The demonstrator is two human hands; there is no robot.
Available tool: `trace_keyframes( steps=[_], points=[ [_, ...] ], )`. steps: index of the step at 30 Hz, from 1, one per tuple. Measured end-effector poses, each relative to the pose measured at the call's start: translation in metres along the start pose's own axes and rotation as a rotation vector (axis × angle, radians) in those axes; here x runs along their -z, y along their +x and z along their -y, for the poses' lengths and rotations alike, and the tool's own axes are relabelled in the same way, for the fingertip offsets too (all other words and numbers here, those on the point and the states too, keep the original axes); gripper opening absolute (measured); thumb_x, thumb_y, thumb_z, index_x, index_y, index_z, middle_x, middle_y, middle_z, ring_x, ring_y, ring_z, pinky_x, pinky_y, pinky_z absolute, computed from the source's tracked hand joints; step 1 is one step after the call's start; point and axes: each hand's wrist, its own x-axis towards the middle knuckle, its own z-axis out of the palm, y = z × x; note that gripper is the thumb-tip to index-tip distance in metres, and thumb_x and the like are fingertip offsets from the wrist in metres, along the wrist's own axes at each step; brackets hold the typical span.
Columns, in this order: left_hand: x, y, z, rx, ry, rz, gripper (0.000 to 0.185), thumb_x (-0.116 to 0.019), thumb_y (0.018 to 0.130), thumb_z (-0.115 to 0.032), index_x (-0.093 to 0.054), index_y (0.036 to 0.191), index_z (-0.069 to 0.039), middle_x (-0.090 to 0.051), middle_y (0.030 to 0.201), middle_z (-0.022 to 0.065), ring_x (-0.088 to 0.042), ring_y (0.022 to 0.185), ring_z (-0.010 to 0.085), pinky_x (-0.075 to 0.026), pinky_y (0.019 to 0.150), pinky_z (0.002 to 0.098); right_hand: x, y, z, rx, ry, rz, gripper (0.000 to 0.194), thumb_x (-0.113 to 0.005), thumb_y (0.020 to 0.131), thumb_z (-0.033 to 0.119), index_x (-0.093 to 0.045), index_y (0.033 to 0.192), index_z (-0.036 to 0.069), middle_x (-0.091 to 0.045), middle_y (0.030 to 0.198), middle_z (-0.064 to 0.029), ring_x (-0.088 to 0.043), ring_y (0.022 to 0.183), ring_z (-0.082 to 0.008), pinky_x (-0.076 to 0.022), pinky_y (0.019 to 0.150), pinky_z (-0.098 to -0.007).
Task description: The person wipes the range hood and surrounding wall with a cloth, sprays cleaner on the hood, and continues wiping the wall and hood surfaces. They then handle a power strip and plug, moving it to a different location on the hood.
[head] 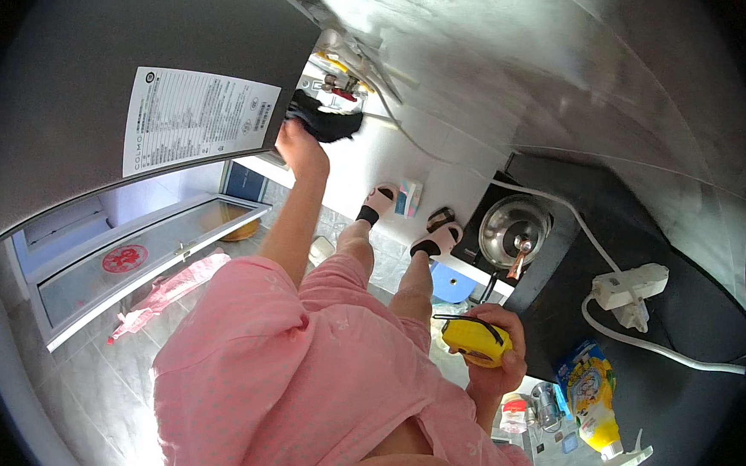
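Note:
My left hand (302,147) is raised beside the edge of a large dark appliance panel (68,86). It grips a slightly blurred, crumpled black cloth (331,123); part of the fingers is hidden. Low on the right, in front of my waist, my right hand (512,350) holds a yellow tape measure (476,340) with a black strap. A white label bearing writing (197,123) is stuck on the panel.
My slippered feet stand on a white surface (336,199) beside a tissue pack (408,198). Right are a metal pan (511,232) on a hob, a white power strip (629,286) with its cable, and a yellow spray bottle (595,416). A glass-paned door (134,263) stands left.

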Motion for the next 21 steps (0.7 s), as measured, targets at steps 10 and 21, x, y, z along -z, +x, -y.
trace_keyframes(
  steps=[10,21],
  points=[
    [-0.054,0.093,0.009,0.220,0.463,0.988,0.066,-0.080,0.082,-0.024,-0.051,0.135,0.002,-0.060,0.129,0.0170,-0.056,0.119,0.0280,-0.040,0.108,0.0344,-0.021,0.016,-0.022,-0.022,0.056,0.030,0.066,-0.063,0.085,0.052,-0.060,0.113,-0.007,-0.062,0.112,-0.0212,-0.063,0.106,-0.0276,-0.0500,0.092,-0.0361],
    [-0.098,0.096,0.000,-0.230,1.298,0.955,0.085,-0.083,0.062,-0.070,-0.071,0.114,-0.004,-0.074,0.107,0.0159,-0.072,0.101,0.0305,-0.056,0.085,0.0421,-0.031,0.024,-0.026,-0.045,0.073,0.010,0.066,-0.065,0.086,0.052,-0.059,0.115,-0.007,-0.061,0.114,-0.0212,-0.064,0.105,-0.0279,-0.0504,0.092,-0.0361]
  ],
)
